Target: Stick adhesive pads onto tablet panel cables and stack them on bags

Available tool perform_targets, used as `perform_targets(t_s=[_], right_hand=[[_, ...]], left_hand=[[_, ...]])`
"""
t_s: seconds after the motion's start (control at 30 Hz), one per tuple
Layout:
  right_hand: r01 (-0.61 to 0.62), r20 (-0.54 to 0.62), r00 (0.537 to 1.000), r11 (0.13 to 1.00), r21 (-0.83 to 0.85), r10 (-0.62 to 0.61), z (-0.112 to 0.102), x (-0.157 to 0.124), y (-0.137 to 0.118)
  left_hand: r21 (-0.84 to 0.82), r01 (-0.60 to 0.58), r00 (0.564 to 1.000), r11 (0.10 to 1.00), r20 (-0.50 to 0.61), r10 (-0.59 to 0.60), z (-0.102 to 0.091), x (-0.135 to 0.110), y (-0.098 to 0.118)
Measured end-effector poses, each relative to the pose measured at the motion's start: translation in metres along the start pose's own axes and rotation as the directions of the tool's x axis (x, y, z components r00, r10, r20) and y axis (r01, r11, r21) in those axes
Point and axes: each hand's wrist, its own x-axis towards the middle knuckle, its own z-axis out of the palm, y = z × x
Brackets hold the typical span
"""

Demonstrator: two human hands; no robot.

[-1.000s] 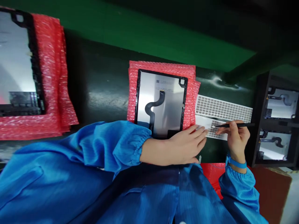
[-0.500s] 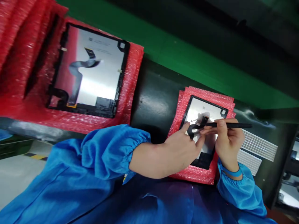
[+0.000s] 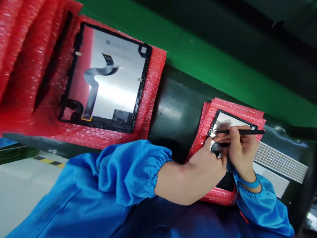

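At the right, a tablet screen panel (image 3: 224, 116) with a black frame and silvery back lies face down on red bubble wrap bags (image 3: 198, 145). My right hand (image 3: 244, 148) is closed around black tweezers (image 3: 250, 132), held almost level. Their tip reaches the panel's left frame edge, beside a small pale tab. Resting on the panel's left part is my left hand (image 3: 198, 173), index finger stretched to the frame and fingers apart. A dark flex cable (image 3: 216, 147) shows between the hands, partly covered by them. Much of the panel's lower half is hidden.
A second screen panel (image 3: 116, 89) with a curled flex cable lies on red bubble wrap at the left. Stacked red bubble wrap bags (image 3: 29, 59) stand beyond it. Sheets of small pale stickers (image 3: 281, 162) lie right of my right hand. A green panel (image 3: 188, 46) runs along the back.
The tweezers' tip has moved from the flex cable's end to the panel's left frame edge. My right hand now covers the cable's end. The whole view has shifted slightly.
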Motion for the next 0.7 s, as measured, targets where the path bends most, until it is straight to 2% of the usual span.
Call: perform_targets(t_s=[0.13,0.33,0.57,0.7], right_hand=[[-0.001,0.0,1.0,1.0,-0.028,0.001,0.0,-0.001,-0.001],[0.021,-0.002,1.0,1.0,-0.023,-0.021,0.002,-0.001,-0.003],[-0.028,0.011,1.0,0.999,-0.041,0.028,0.002,0.001,-0.001],[-0.051,0.021,0.999,0.999,0.009,0.051,0.003,0.004,0.001]], left_hand=[[-0.005,0.015,1.0,1.0,0.019,-0.014,-0.004,0.003,-0.003],[-0.111,-0.015,0.99,0.994,0.134,0.03,-0.015,0.01,-0.017],[-0.185,-0.045,0.997,0.982,0.056,0.056,-0.01,0.012,-0.03],[-0.199,-0.055,0.992,0.978,0.104,0.077,-0.013,0.015,-0.035]])
